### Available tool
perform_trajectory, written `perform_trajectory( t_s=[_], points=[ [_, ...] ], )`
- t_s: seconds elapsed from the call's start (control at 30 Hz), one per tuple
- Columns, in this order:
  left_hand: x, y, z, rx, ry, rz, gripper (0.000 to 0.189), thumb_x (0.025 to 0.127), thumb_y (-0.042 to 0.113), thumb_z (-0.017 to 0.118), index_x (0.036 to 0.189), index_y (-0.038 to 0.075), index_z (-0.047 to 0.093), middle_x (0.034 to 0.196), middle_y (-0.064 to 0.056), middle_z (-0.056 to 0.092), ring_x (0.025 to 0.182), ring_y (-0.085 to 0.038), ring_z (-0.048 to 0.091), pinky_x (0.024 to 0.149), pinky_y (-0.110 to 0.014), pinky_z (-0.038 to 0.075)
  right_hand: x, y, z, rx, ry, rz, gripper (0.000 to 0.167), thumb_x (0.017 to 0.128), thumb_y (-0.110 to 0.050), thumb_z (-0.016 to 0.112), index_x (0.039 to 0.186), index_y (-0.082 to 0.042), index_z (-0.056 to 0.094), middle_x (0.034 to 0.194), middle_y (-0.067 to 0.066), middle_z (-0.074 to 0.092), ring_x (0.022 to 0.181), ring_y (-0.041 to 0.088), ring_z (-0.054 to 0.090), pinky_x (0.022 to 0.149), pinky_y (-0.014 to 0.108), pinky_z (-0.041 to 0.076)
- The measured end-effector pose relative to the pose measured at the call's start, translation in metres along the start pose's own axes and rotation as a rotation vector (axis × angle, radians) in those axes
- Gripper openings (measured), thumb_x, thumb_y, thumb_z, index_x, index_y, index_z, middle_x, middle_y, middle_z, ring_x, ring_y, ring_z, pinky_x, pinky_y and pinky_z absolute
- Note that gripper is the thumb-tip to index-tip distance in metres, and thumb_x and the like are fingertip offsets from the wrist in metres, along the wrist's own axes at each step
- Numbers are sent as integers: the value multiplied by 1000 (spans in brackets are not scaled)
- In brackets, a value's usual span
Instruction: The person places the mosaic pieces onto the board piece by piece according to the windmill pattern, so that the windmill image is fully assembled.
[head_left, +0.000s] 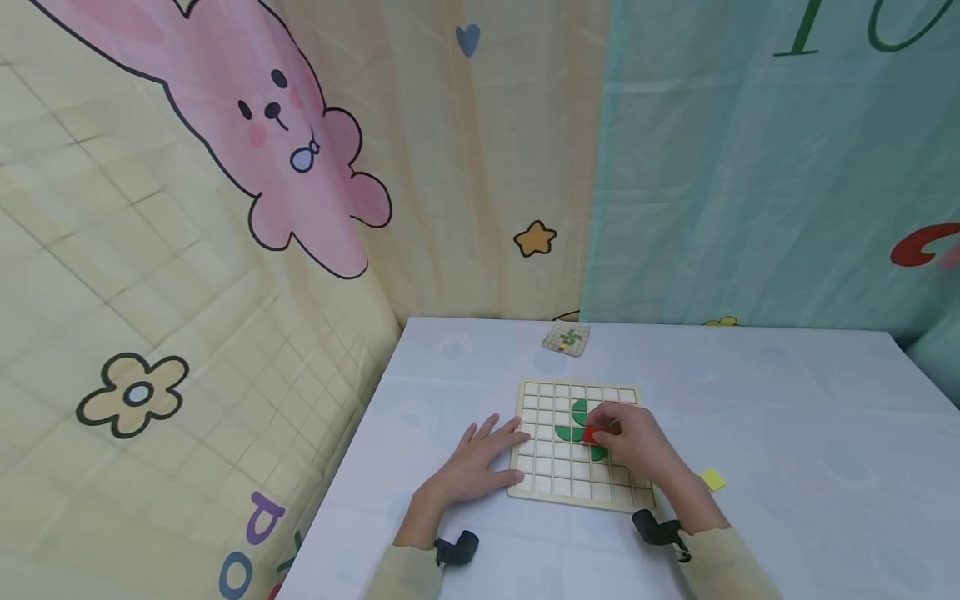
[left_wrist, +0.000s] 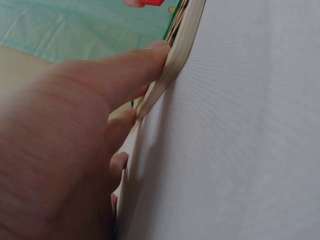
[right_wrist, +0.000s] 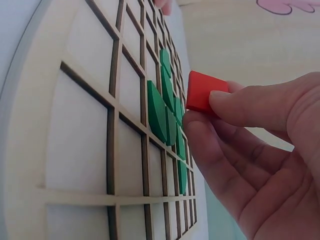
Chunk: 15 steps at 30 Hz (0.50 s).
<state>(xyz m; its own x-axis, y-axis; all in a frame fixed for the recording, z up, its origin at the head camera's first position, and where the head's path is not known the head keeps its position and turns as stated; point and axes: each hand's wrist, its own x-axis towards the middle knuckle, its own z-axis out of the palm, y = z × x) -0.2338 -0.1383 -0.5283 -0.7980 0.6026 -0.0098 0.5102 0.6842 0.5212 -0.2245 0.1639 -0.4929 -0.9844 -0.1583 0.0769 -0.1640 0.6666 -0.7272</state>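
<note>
A wooden grid board [head_left: 545, 476] lies on the white table, with several green pieces [head_left: 579, 410] with curved edges in its middle cells. Between thumb and fingertips my right hand [head_left: 637, 440] pinches a red square block [right_wrist: 204, 91], held close over the grid beside the green pieces. With its fingers spread, my left hand [head_left: 474, 467] rests at the board's left edge. Its thumb [left_wrist: 142, 67] touches the wooden rim in the left wrist view.
A yellow square piece [head_left: 713, 479] lies right of the board, by my right forearm. Behind the board, near the table's far edge, sits a small card [head_left: 567, 339] printed with a grid and a green pattern. Printed curtains [head_left: 480, 167] hang behind the table.
</note>
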Motion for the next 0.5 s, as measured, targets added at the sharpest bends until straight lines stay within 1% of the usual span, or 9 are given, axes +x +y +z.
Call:
perform_trajectory(
  t_s=[0.2, 0.33, 0.5],
  points=[
    [0, -2, 1, 8, 0, 5, 61, 96, 55, 59, 152, 34, 45, 165, 14, 22, 154, -24, 6, 121, -56, 4, -1, -5, 6, -35, -25, -16, 16, 89, -1, 74, 95, -16, 74, 85, -8, 66, 79, 12, 60, 72, 31, 54],
    [0, 0, 0, 5, -2, 11, 61, 96, 55, 59, 152, 33, 45, 165, 13, 22, 154, -25, 7, 121, -56, 4, -2, -7, 9, -52, -30, -22, 18, 88, 0, 74, 96, -16, 75, 86, -7, 66, 79, 11, 59, 72, 31, 54],
    [-1, 3, -2, -2, -8, 4, 61, 96, 54, 60, 152, 32, 45, 165, 13, 22, 154, -25, 6, 121, -55, 4, -2, -7, 12, -50, -31, -13, 20, 87, 1, 75, 98, -15, 75, 88, -6, 67, 80, 12, 60, 73, 31, 55]
  ],
)
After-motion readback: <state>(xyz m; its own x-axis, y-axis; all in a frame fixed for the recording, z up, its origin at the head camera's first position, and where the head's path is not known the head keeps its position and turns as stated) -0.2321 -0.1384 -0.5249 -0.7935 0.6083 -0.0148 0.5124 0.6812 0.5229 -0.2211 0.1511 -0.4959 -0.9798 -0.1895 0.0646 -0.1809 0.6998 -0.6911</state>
